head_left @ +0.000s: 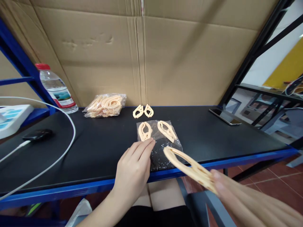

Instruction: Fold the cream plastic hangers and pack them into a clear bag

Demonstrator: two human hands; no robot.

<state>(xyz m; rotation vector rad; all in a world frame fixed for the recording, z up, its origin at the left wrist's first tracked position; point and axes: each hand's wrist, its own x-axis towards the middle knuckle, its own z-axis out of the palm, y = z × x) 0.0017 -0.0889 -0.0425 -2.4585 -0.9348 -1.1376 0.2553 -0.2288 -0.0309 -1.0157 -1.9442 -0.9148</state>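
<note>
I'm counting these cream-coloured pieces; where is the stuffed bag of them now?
In the head view, the stuffed bag lies left of centre, at the back of the black tabletop, between the water bottle and two loose pieces.

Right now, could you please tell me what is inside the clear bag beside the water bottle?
The clear bag holds a pile of cream-coloured pieces, the uppermost showing a curved outline. The upper ones cover those beneath, so I cannot tell how many there are.
</note>
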